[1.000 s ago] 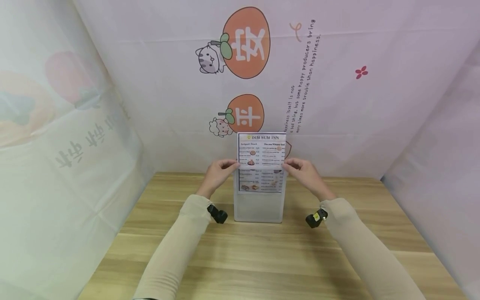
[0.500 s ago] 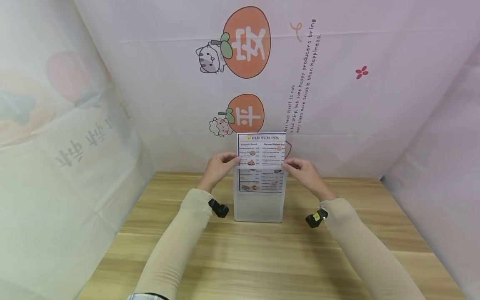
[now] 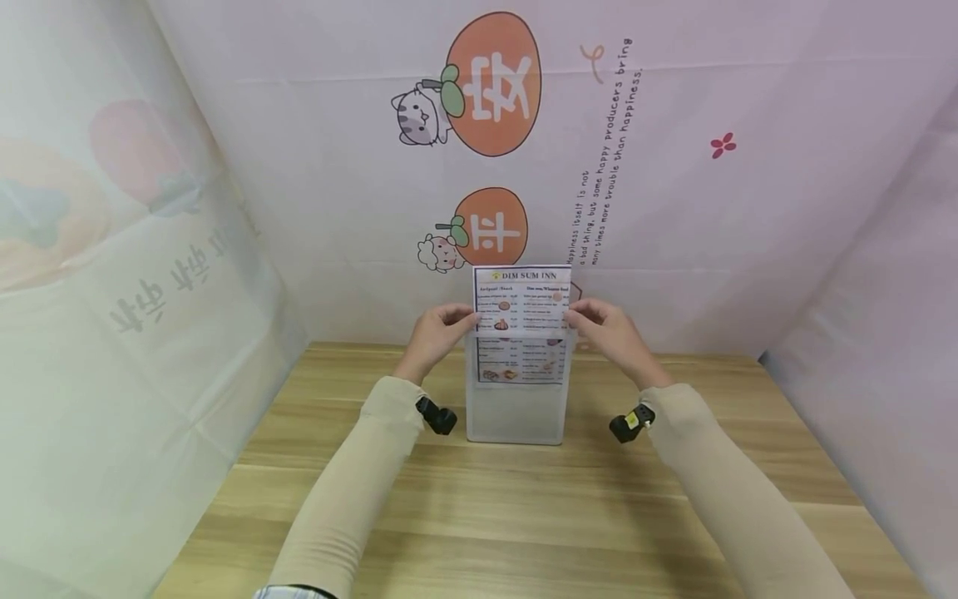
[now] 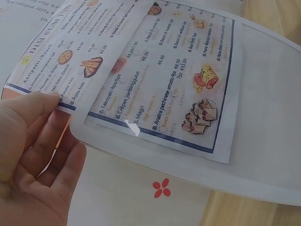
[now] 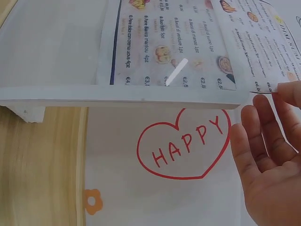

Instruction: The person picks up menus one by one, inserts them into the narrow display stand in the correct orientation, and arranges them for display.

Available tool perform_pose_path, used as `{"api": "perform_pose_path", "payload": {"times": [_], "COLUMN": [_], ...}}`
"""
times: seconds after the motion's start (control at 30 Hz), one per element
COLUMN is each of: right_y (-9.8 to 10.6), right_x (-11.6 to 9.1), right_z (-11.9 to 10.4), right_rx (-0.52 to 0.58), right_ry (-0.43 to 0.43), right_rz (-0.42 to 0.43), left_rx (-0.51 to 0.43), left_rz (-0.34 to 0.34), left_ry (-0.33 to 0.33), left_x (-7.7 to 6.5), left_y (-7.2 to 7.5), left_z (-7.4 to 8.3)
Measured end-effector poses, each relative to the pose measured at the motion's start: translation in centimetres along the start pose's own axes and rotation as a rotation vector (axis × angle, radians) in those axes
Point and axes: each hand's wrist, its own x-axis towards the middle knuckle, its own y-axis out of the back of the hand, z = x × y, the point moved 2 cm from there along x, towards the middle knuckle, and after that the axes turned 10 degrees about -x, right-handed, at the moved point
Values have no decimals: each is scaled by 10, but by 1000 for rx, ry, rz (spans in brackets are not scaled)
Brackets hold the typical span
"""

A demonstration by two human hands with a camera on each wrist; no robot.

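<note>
A printed menu sheet headed "DIM SUM INN" (image 3: 522,301) stands half inside a clear upright display stand (image 3: 516,416). Its lower part shows through the clear front, while the upper part sticks out above the top edge. My left hand (image 3: 440,337) pinches the sheet's left edge just above the stand, thumb in front and fingers behind, as the left wrist view (image 4: 40,150) also shows. On the opposite edge, at about the same height, my right hand (image 3: 609,337) pinches the paper between thumb and fingers. Below the sheet's bottom edge, the lower part of the stand holds no paper.
The stand rests on a wood-grain table (image 3: 516,507) near its back edge. Behind it hangs a white printed cloth (image 3: 337,208) with orange fruit drawings, and more cloth hangs at both sides. A white foot (image 5: 30,113) shows under the stand.
My left hand has shifted slightly up along the sheet's left edge, then my right hand has done the same on the right. The sheet and stand look nearly unmoved.
</note>
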Motion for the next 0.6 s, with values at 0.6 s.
{"api": "perform_pose_path", "payload": {"times": [0.6], "right_y": [0], "right_x": [-3], "right_z": [3], "right_rx": [-2], "right_ry": [-35], "right_rz": [-35], "left_rx": [-19], "left_rz": [-1], "left_ry": [25], "left_x": [-2], "left_y": [0], "left_z": [-2]}}
